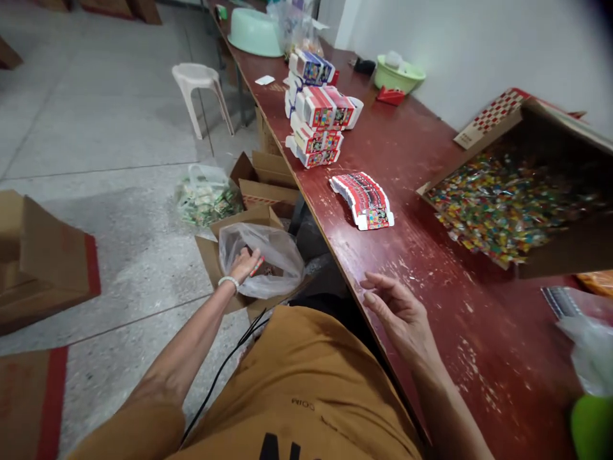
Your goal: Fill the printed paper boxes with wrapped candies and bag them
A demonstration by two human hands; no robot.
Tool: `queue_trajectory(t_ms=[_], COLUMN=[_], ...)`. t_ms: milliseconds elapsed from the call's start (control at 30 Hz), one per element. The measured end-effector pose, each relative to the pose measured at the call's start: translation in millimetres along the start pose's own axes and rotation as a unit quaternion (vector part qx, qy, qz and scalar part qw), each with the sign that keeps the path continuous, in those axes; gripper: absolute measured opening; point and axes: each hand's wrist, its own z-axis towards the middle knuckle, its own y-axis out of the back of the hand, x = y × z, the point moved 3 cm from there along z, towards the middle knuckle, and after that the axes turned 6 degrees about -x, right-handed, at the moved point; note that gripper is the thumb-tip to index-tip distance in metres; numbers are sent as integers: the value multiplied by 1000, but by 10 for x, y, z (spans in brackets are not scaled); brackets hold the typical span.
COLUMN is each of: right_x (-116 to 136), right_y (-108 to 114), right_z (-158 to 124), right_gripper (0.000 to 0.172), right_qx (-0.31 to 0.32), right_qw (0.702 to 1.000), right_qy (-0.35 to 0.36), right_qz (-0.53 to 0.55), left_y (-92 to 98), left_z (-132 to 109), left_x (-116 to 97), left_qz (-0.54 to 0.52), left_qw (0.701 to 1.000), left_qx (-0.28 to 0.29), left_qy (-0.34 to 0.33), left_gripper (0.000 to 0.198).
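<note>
My left hand (pixel 245 263) reaches down into a clear plastic bag (pixel 268 252) that lines a cardboard box (pixel 215 255) on the floor; its fingers close on a small red item I cannot name. My right hand (pixel 395 310) rests at the near edge of the dark red table (pixel 431 268), fingers loosely curled and apart, holding nothing. A fanned pile of flat red printed cartons (pixel 364 199) lies on the table beyond that hand. Behind it stands a stack of folded colourful cartons (pixel 317 112).
A tilted cardboard box of several small wrapped candies (pixel 502 204) sits at the right. Green bowls (pixel 398 73) and a pale basin (pixel 253 32) stand at the far end. A white stool (pixel 201 86), a bag of green packets (pixel 205 195) and cardboard boxes (pixel 43 255) are on the floor.
</note>
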Motion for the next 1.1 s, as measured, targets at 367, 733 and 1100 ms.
queue_trajectory(t_ms=[367,733,1100], right_x=[-86,-468,-310], right_y=[303,505,795], right_z=[599,2210,1922], right_gripper=[32,45,38], right_qx=[-46,-225,-173], right_qw=[995,950,985], right_qy=[9,26,-2], right_qz=[-86,-214,18], left_y=[-929,-1644,-1461], left_z=[-63,-56,-321], left_x=[-2013,-2354,-2551], left_qz=[64,327,113], left_qw=[879,742,849], left_qx=[-17,-14,112], left_qy=[-473,-585,-503], left_gripper=[36,48,56])
